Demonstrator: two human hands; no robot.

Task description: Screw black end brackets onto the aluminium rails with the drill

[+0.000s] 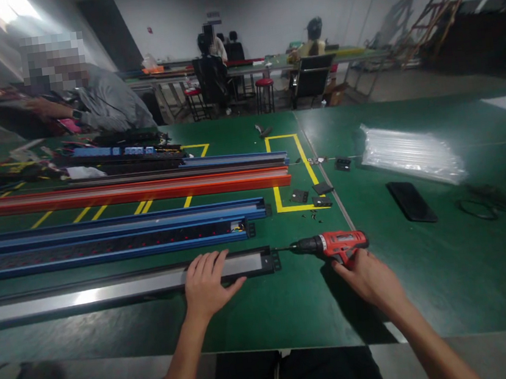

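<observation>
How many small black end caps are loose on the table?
4 visible: two on the yellow tape, one just right of it, one farther back. More may be hidden.

The left hand (207,284) lies flat, fingers spread, on the near end of a long black rail (122,287) that runs along the green tabletop (430,278). The right hand (369,276) holds a red drill (336,244) in its grip, the bit set against the rail's end cap. Blue rails (111,237) and an orange rail (133,193) lie further back, with a black phone (411,201) to the right.
</observation>
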